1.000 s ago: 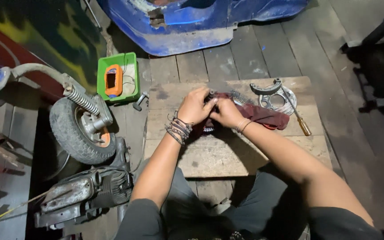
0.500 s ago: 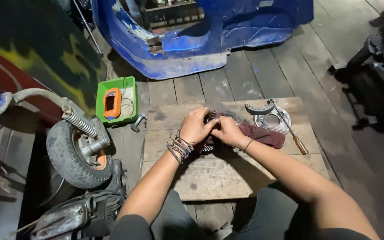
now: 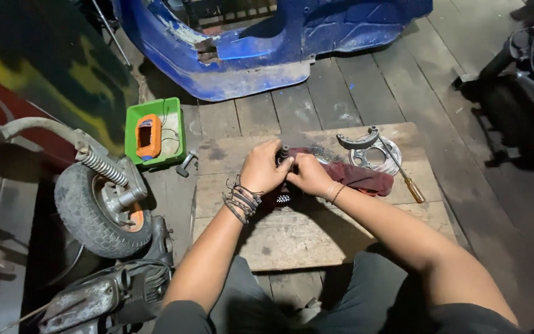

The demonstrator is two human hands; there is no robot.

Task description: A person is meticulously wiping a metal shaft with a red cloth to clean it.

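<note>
On worn wooden board [image 3: 292, 238] | left hand [image 3: 262, 170], right hand [image 3: 307, 174] clasping small dark metal part [image 3: 283, 152] | crumpled maroon rag [image 3: 360, 176] | curved brake shoe [image 3: 358, 140] | plank floor [image 3: 353, 99]

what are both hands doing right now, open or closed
Left hand: closed around a small dark metal part over the wooden board.
Right hand: closed on the same part, over the dark red rag.

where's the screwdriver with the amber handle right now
In the head view the amber-handled screwdriver lies on the wooden board, right of the hands, its shaft crossing the round metal plate beside the dark red rag.
</note>
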